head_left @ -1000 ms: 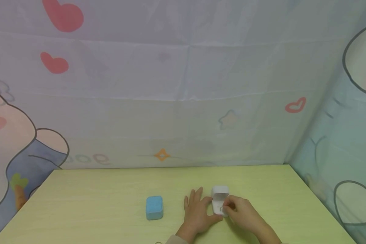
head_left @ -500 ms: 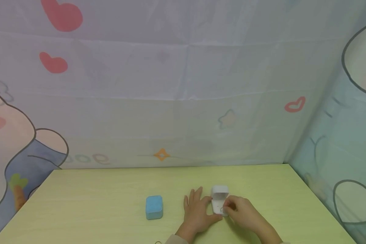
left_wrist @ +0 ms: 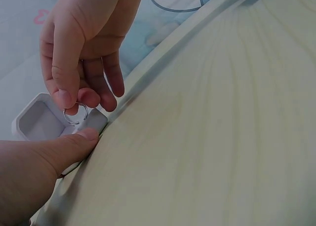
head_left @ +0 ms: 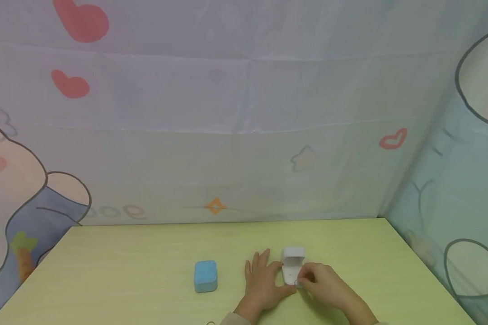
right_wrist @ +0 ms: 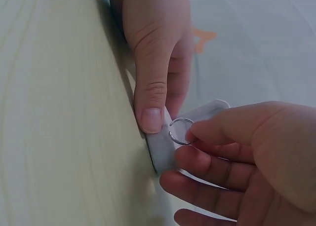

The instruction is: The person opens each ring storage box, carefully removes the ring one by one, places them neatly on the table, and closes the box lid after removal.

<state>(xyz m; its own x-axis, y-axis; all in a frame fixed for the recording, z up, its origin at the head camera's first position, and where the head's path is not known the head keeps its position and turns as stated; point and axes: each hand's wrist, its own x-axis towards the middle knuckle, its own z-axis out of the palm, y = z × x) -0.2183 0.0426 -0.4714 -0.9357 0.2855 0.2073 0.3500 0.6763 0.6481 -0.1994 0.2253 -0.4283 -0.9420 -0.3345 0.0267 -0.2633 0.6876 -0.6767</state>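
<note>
A small white ring box [head_left: 293, 252] stands with its lid raised on the table. My left hand [head_left: 264, 282] holds it, thumb at the front edge and forefinger at the left side near the hinge; the other fingers spread over the tabletop. Between thumb and forefinger, my right hand [head_left: 323, 285] pinches a thin silver ring [right_wrist: 181, 143] with a gap in its band. In the right wrist view the ring is upright beside the front edge of the box [right_wrist: 162, 149], close to my left thumb [right_wrist: 151, 118]. Whether it touches the box I cannot tell.
A closed light-blue box [head_left: 205, 276] sits left of my left hand. Part of a gold-coloured ring [head_left: 210, 323] shows at the bottom edge of the head view. Behind the pale wooden table [head_left: 146, 253] hangs a printed cloth [head_left: 227, 104].
My right hand has shifted very slightly toward the front of the box, carrying the silver ring off the insert to the front edge. My left hand and the boxes stay put.
</note>
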